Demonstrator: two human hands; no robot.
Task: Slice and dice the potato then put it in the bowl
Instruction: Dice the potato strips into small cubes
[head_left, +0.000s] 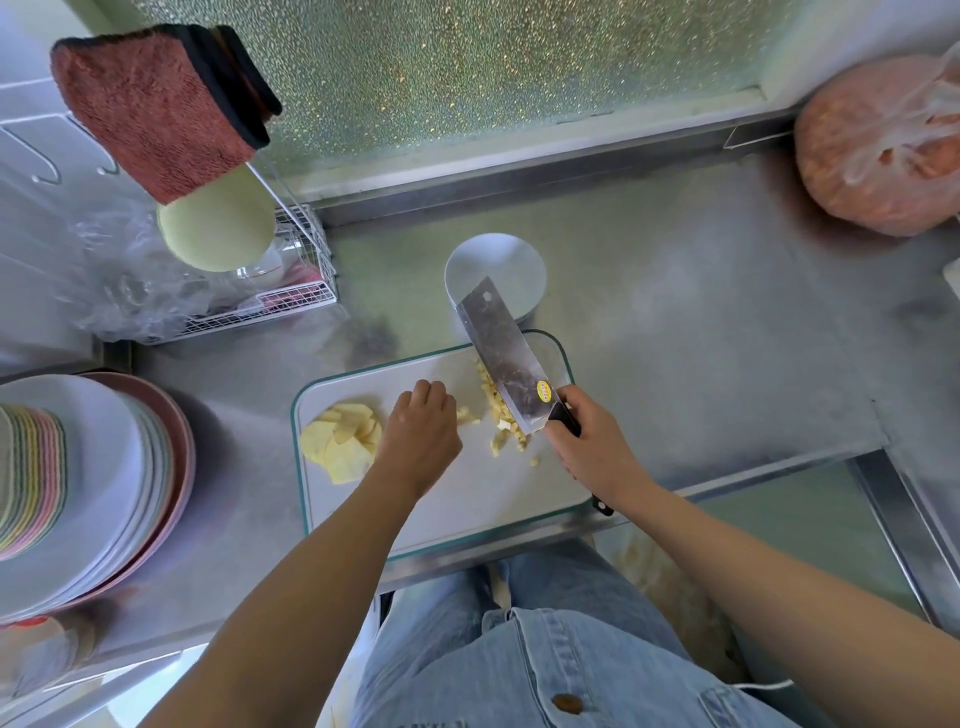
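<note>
I see left hand (421, 436) fingers curled down onto potato strips (464, 414). Right hand (589, 449) fingers wrapped round cleaver (501, 358) handle, blade tilted above diced potato (506, 423), just right of left fingertips. Potato slices (340, 441) left of left hand; bowl (493, 265) beyond blade tip.

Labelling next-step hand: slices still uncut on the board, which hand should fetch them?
Left, probably. The left hand lies next to the potato slices and holds no tool; the right hand grips the cleaver.
</note>
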